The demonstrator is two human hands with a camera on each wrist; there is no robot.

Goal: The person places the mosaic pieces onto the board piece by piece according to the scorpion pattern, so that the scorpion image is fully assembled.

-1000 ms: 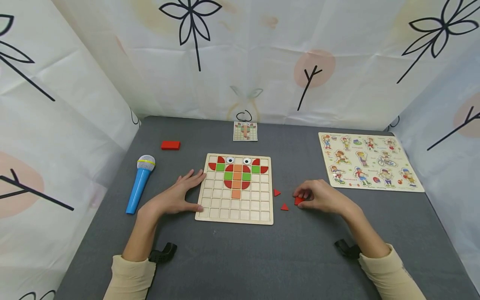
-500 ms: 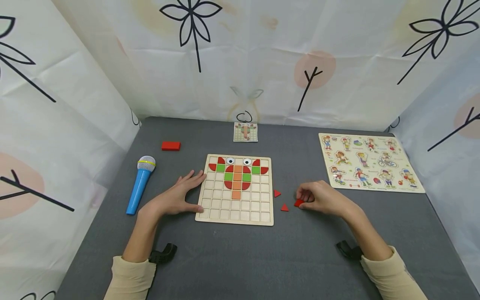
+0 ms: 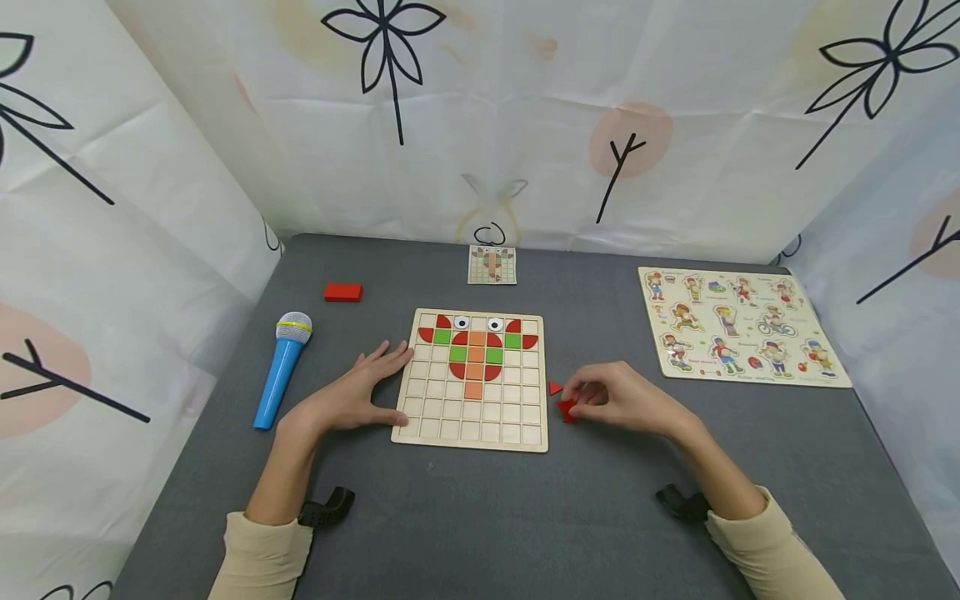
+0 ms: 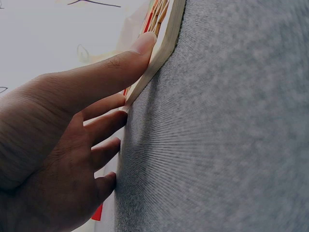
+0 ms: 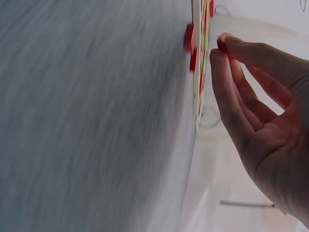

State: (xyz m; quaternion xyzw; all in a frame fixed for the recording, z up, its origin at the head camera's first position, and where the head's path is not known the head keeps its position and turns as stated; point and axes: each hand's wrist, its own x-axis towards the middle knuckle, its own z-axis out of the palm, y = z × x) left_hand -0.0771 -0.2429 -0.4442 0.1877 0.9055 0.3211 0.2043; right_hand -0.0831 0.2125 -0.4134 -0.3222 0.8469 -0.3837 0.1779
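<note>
A square wooden grid board [image 3: 512, 410] lies on the table, with red, green, orange and eye tiles in its upper and middle cells. My left hand [image 3: 352, 397] is spread along the board's left side, its thumb [image 4: 145, 43] on the rim in the left wrist view. To the right of the board, my right hand [image 3: 628, 400] pinches a small red tile [image 5: 222, 44] between thumb and fingertip. That tile overlaps one loose red triangle in the head view. Another red triangle tile [image 3: 555, 387] lies close to the board's right edge.
Behind the board stands a small pattern card [image 3: 492, 265]. A blue toy microphone [image 3: 281, 371] and a red block [image 3: 342, 292] lie to the left. At the back right is a picture puzzle board [image 3: 738, 325]. Patterned cloth [image 3: 555, 167] encloses the table's back and sides.
My right hand first drew slightly right with the red tile, then moved left toward the board, lifting the tile over the nearer triangle. The left hand stays put.
</note>
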